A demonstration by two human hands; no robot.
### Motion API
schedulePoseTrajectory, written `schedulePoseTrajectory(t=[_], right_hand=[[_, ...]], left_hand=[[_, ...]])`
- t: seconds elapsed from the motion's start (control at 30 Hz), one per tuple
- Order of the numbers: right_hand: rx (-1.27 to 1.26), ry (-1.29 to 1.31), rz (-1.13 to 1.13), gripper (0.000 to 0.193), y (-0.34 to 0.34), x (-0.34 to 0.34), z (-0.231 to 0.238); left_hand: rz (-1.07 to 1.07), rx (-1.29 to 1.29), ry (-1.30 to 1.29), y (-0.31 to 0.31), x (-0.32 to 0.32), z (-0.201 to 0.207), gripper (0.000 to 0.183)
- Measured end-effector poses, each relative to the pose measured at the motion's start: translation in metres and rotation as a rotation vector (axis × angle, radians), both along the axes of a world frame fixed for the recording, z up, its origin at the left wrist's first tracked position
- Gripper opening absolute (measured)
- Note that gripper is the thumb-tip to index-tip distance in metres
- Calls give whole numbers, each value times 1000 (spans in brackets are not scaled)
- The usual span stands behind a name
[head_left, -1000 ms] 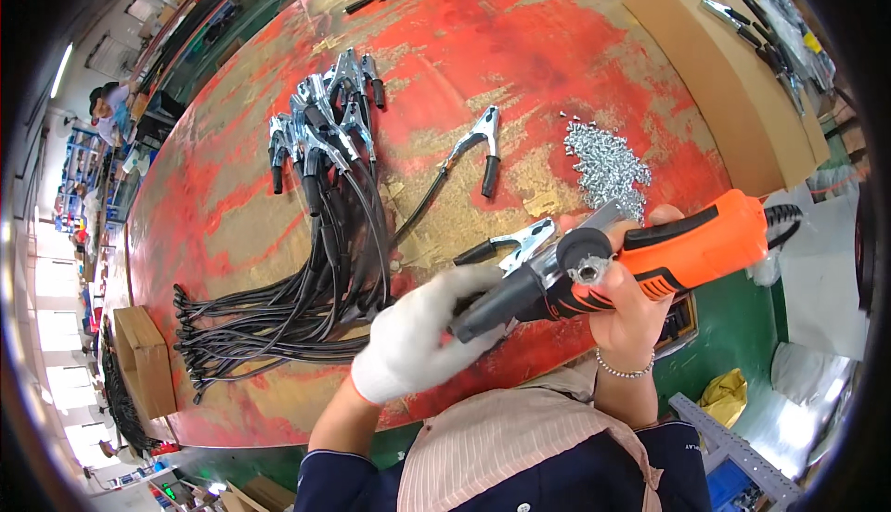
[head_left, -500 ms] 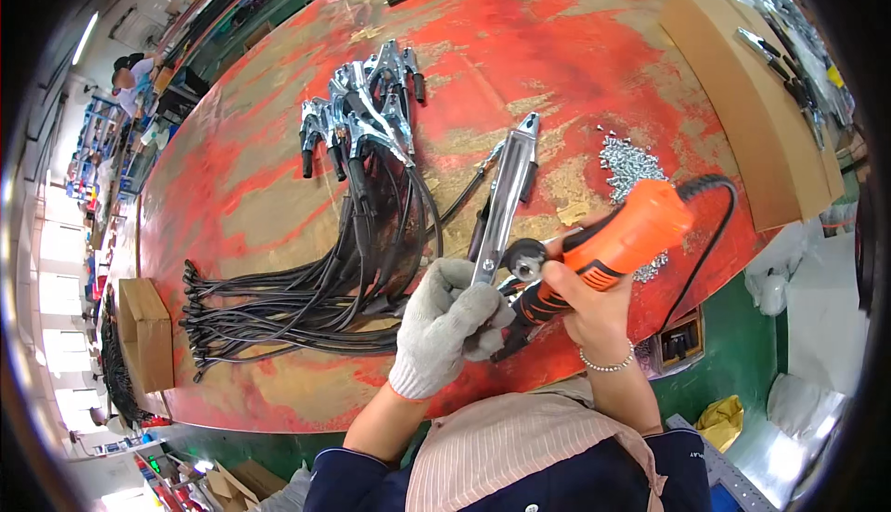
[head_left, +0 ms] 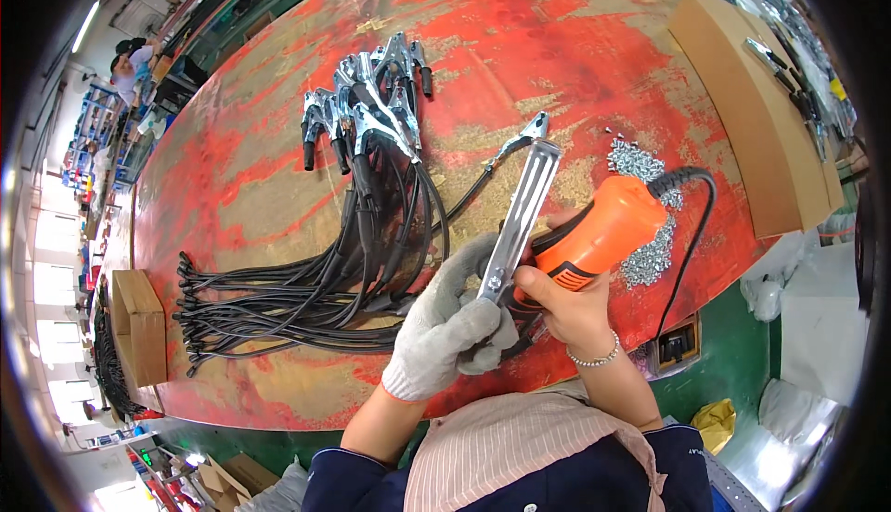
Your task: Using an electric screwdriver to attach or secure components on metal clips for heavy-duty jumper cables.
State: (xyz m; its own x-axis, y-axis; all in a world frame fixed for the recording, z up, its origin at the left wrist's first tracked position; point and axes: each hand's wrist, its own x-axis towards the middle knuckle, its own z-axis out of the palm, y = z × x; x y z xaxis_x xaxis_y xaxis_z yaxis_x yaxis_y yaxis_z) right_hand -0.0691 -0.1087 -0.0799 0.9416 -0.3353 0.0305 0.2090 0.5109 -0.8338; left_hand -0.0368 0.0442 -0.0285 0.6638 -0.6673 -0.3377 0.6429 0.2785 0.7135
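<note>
My left hand (head_left: 450, 326), in a pale knitted glove, grips the lower end of a shiny channel-shaped metal bar (head_left: 524, 210). The bar slants up and away to the right, and a screw head shows near its lower end. My bare right hand (head_left: 575, 312) is wrapped round an orange and black corded power tool (head_left: 603, 233), close beside the bar. Its working end is hidden behind the bar and my fingers. Just beyond the bar's far end lies a metal clamp (head_left: 531, 129) on a black cable (head_left: 464, 198).
Metal clamps (head_left: 367, 94) are heaped on the red, worn table (head_left: 251, 178), their black cables (head_left: 278, 317) running left. Small screws or nuts (head_left: 645, 247) lie scattered at right. Cardboard boxes (head_left: 733, 113) stand at the right and left edges. A person (head_left: 135, 71) is far left.
The tool's round grey front end, visible before, is now hidden behind the bar. My right hand has shifted slightly left and nearer, uncovering more small hardware. The bar's far end moved right and nearer.
</note>
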Motion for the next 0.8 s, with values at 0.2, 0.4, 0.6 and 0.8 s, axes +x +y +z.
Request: schedulePoseTrajectory(t=[0.2, 0.4, 0.6, 0.8], right_hand=[[-104, -63, -39, 54, -8, 0, 3], [-322, -385, -603, 73, -41, -18, 47], [-19, -847, -600, 58, -48, -37, 85], [4, -778, -593, 61, -50, -41, 83]], left_hand=[[78, 141, -92, -8, 0, 11, 59], [134, 128, -110, -20, 7, -2, 58], [165, 164, -114, -33, 8, -4, 60], [187, 191, -133, -31, 6, -3, 58]])
